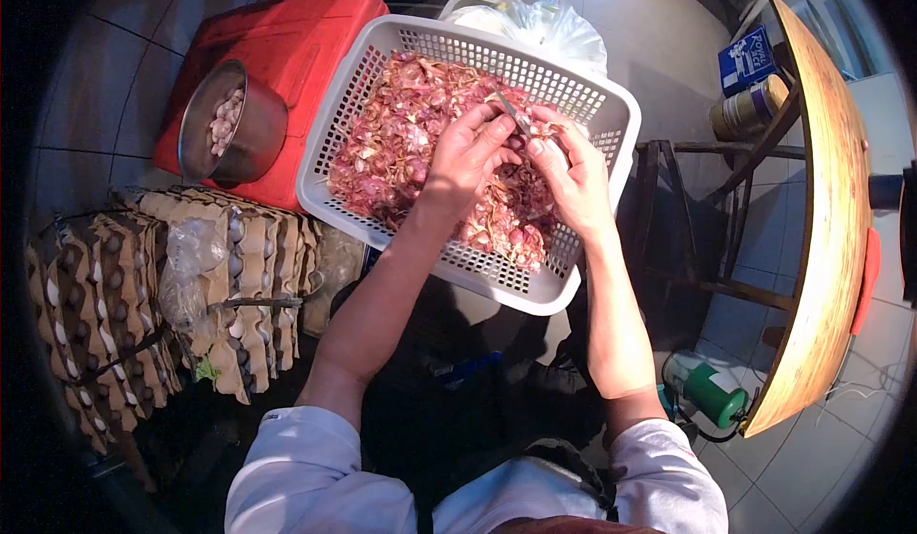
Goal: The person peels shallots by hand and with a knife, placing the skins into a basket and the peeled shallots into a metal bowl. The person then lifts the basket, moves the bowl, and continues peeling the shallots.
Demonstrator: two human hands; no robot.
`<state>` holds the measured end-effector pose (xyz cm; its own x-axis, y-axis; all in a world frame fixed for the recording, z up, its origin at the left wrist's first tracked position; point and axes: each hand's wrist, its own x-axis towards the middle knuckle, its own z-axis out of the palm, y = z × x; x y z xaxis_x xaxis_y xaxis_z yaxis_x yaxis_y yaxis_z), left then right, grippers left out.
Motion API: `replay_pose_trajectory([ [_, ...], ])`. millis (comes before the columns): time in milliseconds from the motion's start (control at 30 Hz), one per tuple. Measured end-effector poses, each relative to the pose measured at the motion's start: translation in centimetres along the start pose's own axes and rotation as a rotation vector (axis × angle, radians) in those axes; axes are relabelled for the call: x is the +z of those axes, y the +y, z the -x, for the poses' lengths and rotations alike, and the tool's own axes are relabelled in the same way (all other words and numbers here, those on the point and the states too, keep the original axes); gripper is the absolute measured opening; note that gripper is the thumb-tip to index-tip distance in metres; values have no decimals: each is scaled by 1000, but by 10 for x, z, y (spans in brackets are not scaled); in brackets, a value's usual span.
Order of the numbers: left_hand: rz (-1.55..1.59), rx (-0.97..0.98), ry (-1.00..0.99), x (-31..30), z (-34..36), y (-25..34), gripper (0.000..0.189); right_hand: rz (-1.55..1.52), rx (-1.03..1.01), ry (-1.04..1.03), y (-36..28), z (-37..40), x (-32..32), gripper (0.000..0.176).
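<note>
A grey plastic basket point(320, 176) full of reddish-purple shallots point(411, 90) and loose dry skins sits in front of me. Over its middle, my left hand point(468, 157) is closed, its fingertips pinching a small dark shallot point(517, 141) that is mostly hidden. Close beside it, my right hand point(578, 171) is closed around a small knife point(510, 110). The blade points up and left between the two hands, and the handle is covered by fingers. Papery skin clings near the right thumb and forefinger.
Left of the basket, a metal pot point(258, 123) with pale peeled pieces point(226, 121) stands on a red box point(315, 37). Stacked egg trays point(239, 286) are at lower left. A plastic bag point(559, 32) lies behind the basket. A wooden tabletop point(812, 247) and green canister point(716, 395) are right.
</note>
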<state>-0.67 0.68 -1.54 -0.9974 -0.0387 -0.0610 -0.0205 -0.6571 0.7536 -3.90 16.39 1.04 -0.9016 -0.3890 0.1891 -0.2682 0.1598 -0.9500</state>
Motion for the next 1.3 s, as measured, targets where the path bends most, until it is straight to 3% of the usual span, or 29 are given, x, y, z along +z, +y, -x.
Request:
replay_pose_trajectory([
  [533,-36,-25,-18,-3,0,1,27,-140,44,17,-2,1,-1,28],
  [767,39,-43,-17,-6,0,2,28,-283,162,89,17,-2,-6,33],
  [867,31,-25,-34,-9,-2,1,28,-343,99,45,7,-1,0,37],
  [1067,17,-27,-29,-5,0,3,28,-149,53,4,4,1,2,38],
  [1300,7,-7,-48,-2,2,1,25,-63,-3,29,1,0,1,29],
])
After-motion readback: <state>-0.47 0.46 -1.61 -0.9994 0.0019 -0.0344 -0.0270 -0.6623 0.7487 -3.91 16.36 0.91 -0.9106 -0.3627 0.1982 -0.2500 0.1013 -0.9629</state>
